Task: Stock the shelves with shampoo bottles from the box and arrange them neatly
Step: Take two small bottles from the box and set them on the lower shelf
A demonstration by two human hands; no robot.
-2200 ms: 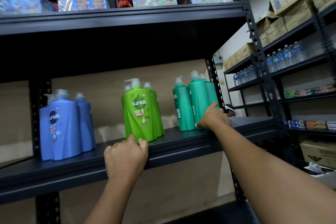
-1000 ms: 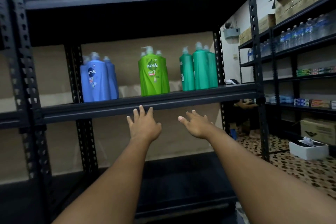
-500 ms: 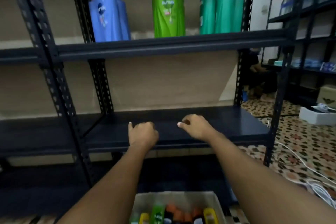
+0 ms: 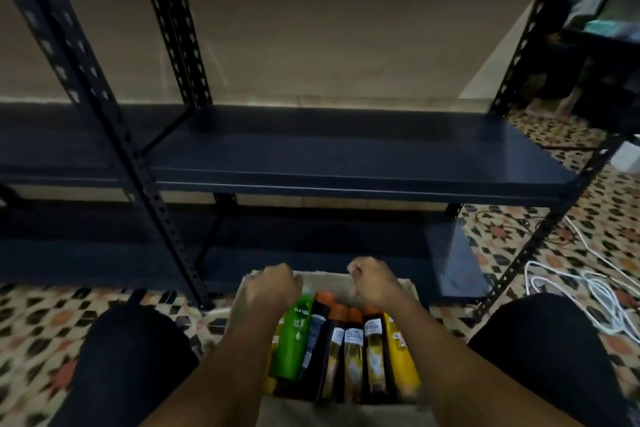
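Both hands hang over the box (image 4: 332,407) of bottles (image 4: 353,350). The left hand (image 4: 270,288) and right hand (image 4: 372,282) look loosely curled; any grip is too blurred to tell.

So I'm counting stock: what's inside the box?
The box holds a row of bottles: one green, several orange-capped, one yellow. Forearms cover its sides; anything underneath is hidden.

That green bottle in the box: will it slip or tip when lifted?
The green bottle looks glossy plastic, so possibly slippery. It lies packed against other bottles, so it probably resists sliding out. Tall and narrow, it may tip once stood upright.
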